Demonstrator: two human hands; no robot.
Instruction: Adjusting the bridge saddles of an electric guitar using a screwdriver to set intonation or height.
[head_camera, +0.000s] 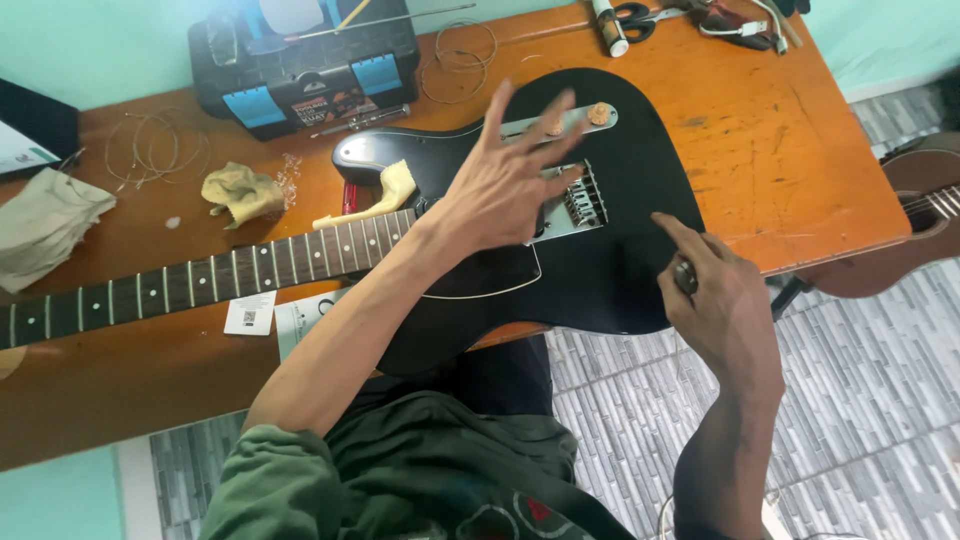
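A black electric guitar (620, 200) is seen lying flat across an orange wooden table (800, 170), its body at the near edge and partly overhanging the seated person's lap, its neck (180, 285) stretched toward the left of the frame. The left hand (500, 190) is held open above the guitar's body, fingers spread wide, over the metal bridge (580, 205) and the chrome control plate (560, 122); whether the fingertips touch the plate cannot be told. The right hand (720, 300) is placed at the lower edge of the body, its index finger stretched out onto the black surface while the remaining fingers are curled around a small dark object (686, 277) whose kind cannot be made out.

A yellow cloth (385, 195) is tucked beside the neck joint, and a second crumpled yellow rag (240, 192) is left on the table just behind the neck. A black toolbox with blue latches (305, 60) is set at the far side, with coiled guitar strings (155, 145) to its left and another coil (460, 60) to its right. Scissors (635, 15) are seen at the far edge. Part of a brown acoustic guitar (915, 215) is visible at the right, off the table.
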